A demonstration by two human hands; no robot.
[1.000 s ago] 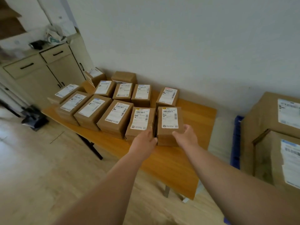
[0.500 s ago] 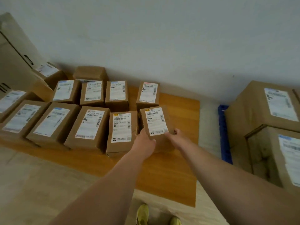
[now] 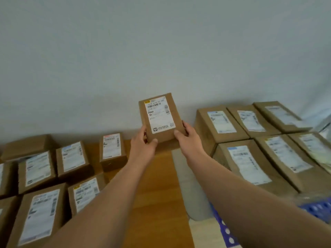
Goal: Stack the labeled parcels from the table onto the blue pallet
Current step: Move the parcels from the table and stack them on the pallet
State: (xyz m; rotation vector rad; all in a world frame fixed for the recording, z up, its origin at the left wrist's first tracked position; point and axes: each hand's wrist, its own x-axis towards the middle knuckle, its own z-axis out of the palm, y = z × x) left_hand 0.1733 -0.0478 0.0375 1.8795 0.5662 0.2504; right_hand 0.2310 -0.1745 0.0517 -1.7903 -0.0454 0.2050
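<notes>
Here, both hands hold 1 labeled parcel (image 3: 160, 116) in the air above the wooden table (image 3: 157, 178), label up: the left hand (image 3: 143, 144) grips its lower left corner, the right hand (image 3: 188, 136) its lower right edge. More parcels (image 3: 73, 156) sit on the table, and larger boxes (image 3: 250, 169) are stacked at right by the blue pallet (image 3: 225, 230).

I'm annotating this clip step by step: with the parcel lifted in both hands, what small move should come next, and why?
Probably carry the parcel rightward. Left hand and right hand grip its lower corners, clear of the table, and the stacked boxes on the blue pallet lie to the right.
</notes>
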